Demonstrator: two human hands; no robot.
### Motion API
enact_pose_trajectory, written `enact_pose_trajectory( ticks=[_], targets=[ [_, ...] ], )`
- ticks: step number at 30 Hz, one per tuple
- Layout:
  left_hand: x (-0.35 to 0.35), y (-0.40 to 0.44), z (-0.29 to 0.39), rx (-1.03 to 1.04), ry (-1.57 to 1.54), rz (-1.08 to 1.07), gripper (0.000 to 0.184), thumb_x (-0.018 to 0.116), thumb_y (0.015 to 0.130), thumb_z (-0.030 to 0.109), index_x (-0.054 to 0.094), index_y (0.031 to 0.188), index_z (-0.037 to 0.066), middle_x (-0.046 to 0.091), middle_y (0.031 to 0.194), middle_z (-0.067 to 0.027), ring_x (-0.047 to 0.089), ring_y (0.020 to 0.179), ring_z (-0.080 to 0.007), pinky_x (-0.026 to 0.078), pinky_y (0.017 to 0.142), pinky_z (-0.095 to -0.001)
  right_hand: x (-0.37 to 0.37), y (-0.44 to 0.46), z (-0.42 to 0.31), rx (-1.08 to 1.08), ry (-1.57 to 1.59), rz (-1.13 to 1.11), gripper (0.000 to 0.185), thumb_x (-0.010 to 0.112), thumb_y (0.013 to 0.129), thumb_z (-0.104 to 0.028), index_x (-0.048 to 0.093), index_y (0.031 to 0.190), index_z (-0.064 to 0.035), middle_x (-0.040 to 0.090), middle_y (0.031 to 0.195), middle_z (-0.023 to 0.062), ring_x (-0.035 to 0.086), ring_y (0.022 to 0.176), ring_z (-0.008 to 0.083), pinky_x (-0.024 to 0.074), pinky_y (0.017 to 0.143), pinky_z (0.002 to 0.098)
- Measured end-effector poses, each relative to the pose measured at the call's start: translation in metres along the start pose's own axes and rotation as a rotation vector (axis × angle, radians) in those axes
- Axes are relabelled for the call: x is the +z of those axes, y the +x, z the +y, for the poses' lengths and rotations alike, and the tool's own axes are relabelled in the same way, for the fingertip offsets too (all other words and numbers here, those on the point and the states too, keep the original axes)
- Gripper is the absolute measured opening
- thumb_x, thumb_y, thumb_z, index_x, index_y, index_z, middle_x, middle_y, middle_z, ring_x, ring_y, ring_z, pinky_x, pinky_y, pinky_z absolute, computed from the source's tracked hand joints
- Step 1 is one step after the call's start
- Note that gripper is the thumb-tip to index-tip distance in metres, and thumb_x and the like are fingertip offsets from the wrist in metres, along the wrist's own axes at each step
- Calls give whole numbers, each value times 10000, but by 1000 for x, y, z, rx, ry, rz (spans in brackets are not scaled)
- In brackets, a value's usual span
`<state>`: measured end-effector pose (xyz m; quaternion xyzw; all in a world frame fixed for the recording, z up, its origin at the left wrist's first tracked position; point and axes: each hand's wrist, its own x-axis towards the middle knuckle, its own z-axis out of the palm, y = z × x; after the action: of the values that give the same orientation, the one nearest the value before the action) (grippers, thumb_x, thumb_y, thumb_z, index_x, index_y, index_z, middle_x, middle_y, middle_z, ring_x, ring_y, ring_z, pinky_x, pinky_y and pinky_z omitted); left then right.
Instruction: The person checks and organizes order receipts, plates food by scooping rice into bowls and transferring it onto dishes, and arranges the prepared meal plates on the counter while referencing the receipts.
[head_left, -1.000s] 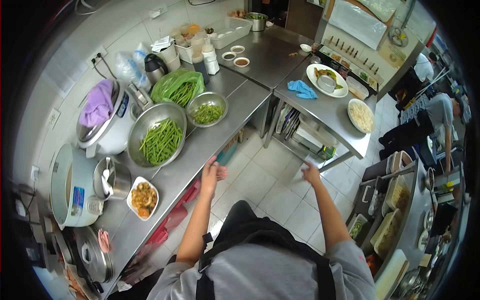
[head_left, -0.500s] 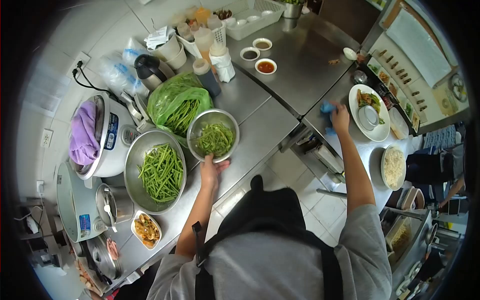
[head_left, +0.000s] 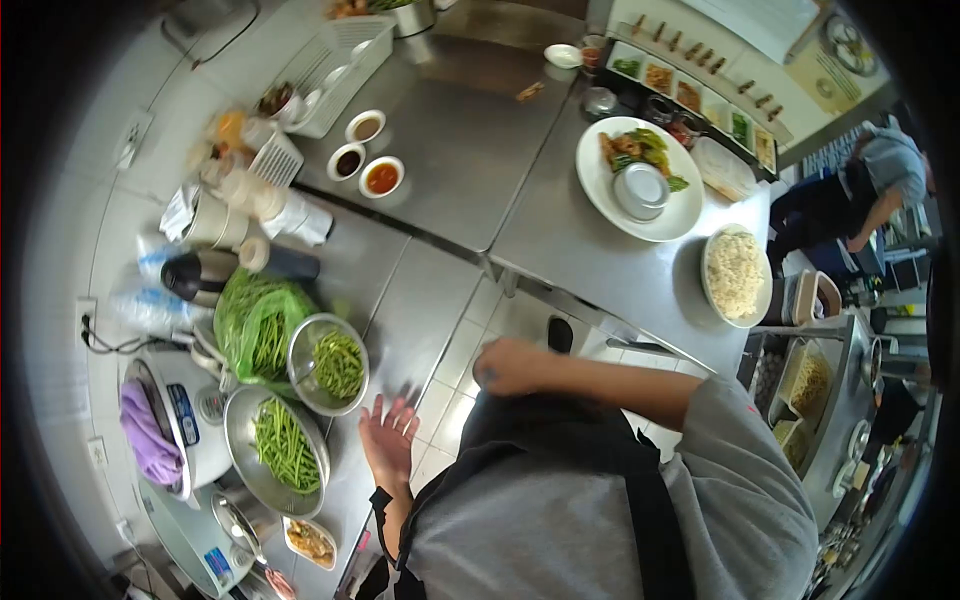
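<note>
My left hand (head_left: 388,436) is open, palm up with fingers spread, beside the small metal bowl (head_left: 300,345) but apart from it. Cut green pods (head_left: 339,364) lie in that bowl. A larger metal bowl (head_left: 238,440) holds long green beans (head_left: 284,446); behind both stands a green plastic bag (head_left: 236,312) with more beans. My right hand (head_left: 512,367) is closed in front of my dark apron (head_left: 560,425). Its fingers curl out of sight, so what it holds, if anything, is hidden.
On the right counter are a plate (head_left: 598,205) of cooked food with a small upturned-looking dish and a bowl of rice (head_left: 735,275). Three sauce dishes, one an orange sauce (head_left: 382,178), sit at the back. A rice cooker (head_left: 205,410) stands left. Another person (head_left: 865,185) is at far right.
My left hand has let go of the small bowl's rim. My right hand has come from the right counter to my apron; the blue cloth it touched there is gone from the counter. The view has turned.
</note>
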<state>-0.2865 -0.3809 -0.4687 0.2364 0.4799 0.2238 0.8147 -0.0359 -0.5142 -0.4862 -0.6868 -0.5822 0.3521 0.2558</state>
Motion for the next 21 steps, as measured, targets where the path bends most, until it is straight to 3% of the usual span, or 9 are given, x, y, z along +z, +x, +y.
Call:
enact_pose_trajectory(
  ticks=[2, 4, 6, 10, 11, 14, 17, 20, 21],
  targets=[
    [35, -1, -21, -24, 278, -165, 552, 402, 947, 413, 336, 1366, 61, 562, 1049, -114, 571, 918, -214, 475, 820, -335, -85, -36, 9, 68, 51, 94, 188, 613, 662, -180, 674, 807, -78, 625, 875, 156, 605, 826, 339, 494, 750, 428],
    [97, 6, -43, 57, 672, -278, 449, 457, 949, 292, 412, 1319, 41, 581, 1010, -107, 579, 918, -194, 475, 818, -329, -133, -68, 26, 137, -35, 219, 205, 622, 654, -183, 670, 824, -79, 613, 879, 153, 603, 827, 333, 494, 748, 413],
    [166, 27, -74, 271, 778, -532, 345, 509, 927, 175, 507, 1241, 33, 597, 1011, -104, 582, 927, -170, 473, 823, -320, -155, -88, 47, 236, -123, 273, 255, 642, 645, -194, 665, 871, -78, 608, 899, 158, 603, 829, 332, 495, 753, 410],
    [334, 42, -104, 903, 1267, -911, 304, 554, 873, 123, 561, 1162, 28, 583, 1132, -144, 566, 1024, -296, 427, 918, -327, -152, -138, 109, 287, -417, 254, 351, 673, 649, -199, 656, 982, -87, 603, 945, 170, 604, 838, 333, 497, 774, 401],
    [363, 55, -119, 1104, 1310, -942, 327, 576, 846, 125, 562, 1159, 29, 577, 1130, -157, 548, 1041, -319, 423, 929, -338, -171, -150, 98, 387, -329, 146, 467, 716, 695, -242, 609, 1128, -105, 577, 1054, 159, 588, 941, 312, 462, 846, 393],
    [421, 91, -161, 1606, 1450, -899, 322, 576, 801, 114, 576, 1102, 0, 570, 1143, -167, 535, 1078, -310, 423, 937, -370, -200, -184, 112, 393, -231, 479, 399, 694, 720, -234, 633, 1085, -84, 611, 1025, 157, 610, 918, 301, 475, 821, 389],
    [446, 128, -192, 1660, 1844, -804, 286, 537, 788, 91, 579, 1046, -24, 570, 1143, -168, 554, 1054, -274, 443, 904, -361, -232, -210, 116, 608, -191, 560, 312, 668, 737, -220, 661, 1017, -81, 642, 952, 161, 615, 913, 300, 488, 798, 389],
    [448, 126, -198, 1648, 1982, -748, 264, 514, 775, 64, 577, 1012, -32, 605, 1070, -165, 591, 973, -248, 470, 847, -348, -230, -212, 123, 706, -183, 466, 278, 663, 749, -231, 671, 980, -76, 659, 898, 148, 617, 910, 286, 485, 803, 392],
    [444, 126, -199, 1704, 1964, -717, 234, 520, 773, 69, 582, 981, -20, 618, 1056, -162, 599, 960, -238, 470, 843, -339, -212, -207, 131, 600, -128, 423, 262, 664, 750, -244, 671, 962, -89, 642, 965, 140, 616, 900, 299, 483, 813, 392]
  ],
)
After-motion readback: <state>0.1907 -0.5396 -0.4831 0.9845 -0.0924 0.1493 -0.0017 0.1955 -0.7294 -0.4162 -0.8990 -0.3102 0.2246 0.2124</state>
